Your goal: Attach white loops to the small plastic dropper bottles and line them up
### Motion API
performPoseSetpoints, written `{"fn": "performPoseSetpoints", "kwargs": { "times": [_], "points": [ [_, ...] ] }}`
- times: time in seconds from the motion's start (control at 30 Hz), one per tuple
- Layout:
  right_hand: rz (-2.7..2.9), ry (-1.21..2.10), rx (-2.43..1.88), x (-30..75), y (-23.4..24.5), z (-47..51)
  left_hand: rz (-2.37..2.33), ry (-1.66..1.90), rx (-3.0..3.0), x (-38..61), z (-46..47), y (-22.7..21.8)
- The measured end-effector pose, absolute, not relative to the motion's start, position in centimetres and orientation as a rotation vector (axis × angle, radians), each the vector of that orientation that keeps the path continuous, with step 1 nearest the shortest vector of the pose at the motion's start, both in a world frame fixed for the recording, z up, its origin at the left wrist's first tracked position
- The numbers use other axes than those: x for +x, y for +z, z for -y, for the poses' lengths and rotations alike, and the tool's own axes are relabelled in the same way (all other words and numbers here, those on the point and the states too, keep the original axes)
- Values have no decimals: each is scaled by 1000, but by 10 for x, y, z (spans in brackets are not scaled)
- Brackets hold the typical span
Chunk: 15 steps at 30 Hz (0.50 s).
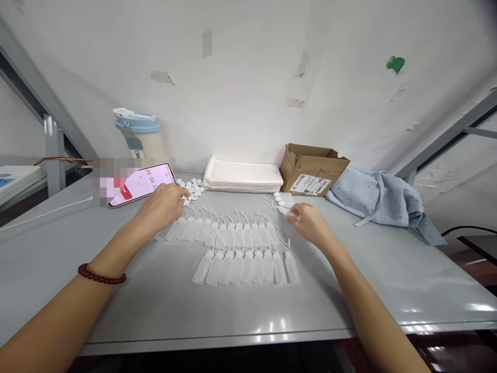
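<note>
My left hand [163,207] reaches to the heap of small white caps [195,190], fingertips drawn together at its near edge. What those fingers pinch, if anything, is hidden. At the right, my right hand [310,221] is closed on a small translucent squeeze bottle [294,213], beside a few more such bottles [282,198] with thin tips. Between my hands lies a back row of squeeze bottles [231,234] with thin curved tubes. In front is a second row [247,267]; its rightmost bottle [292,268] lies slightly apart.
A phone [155,178] running a timer leans at the left, by a blue-lidded cup [142,132]. Behind the bottles are a stack of white paper [244,173], a cardboard box [310,171] and pale blue cloth [373,197]. The grey table's front edge [217,339] is near me.
</note>
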State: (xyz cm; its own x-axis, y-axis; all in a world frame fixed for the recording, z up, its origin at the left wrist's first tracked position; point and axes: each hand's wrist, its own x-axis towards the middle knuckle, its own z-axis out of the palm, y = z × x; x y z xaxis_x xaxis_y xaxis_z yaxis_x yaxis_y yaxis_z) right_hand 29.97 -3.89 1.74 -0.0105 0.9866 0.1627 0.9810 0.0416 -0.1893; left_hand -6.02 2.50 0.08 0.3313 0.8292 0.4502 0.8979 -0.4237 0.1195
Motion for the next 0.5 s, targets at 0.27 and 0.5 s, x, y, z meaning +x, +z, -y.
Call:
{"fn": "performPoseSetpoints", "kwargs": {
  "times": [0.27,0.5],
  "points": [
    [2030,62,-2117,295,13,37,1584,-729,-2466,-51,-17,6],
    [1991,134,-2104,300,33,48,1500,-880,-2683,18,12,27]
  ]
}}
